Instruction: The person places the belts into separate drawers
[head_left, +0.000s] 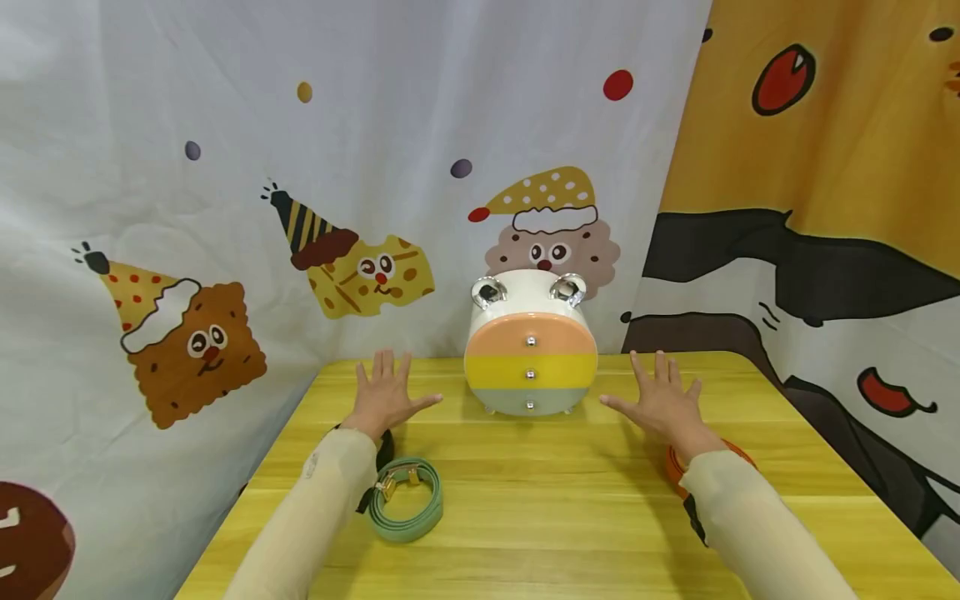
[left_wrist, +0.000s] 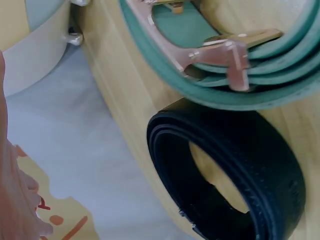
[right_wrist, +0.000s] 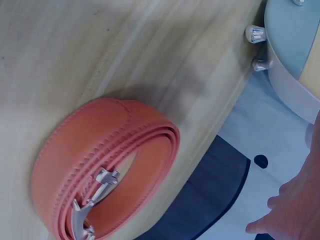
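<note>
My left hand (head_left: 386, 397) is held above the table with its fingers spread, left of the striped drawer box (head_left: 530, 354). On the other side of that box, my right hand (head_left: 660, 400) spreads its fingers too, holding nothing. A coiled green belt (head_left: 405, 525) with a gold-toned buckle lies beside my left forearm. Near it in the left wrist view is a coiled black belt (left_wrist: 280, 170), mostly hidden by my arm in the head view. Under my right wrist sits a coiled orange belt (right_wrist: 75, 155) with a silver buckle, partly covered by the sleeve in the head view.
The wooden table (head_left: 540, 517) carries everything. Behind it hangs a white cloth (head_left: 390, 125) printed with cartoon snacks, and an orange and black printed cloth (head_left: 862, 150) hangs on the right. The drawer box stands at the table's far edge on small feet.
</note>
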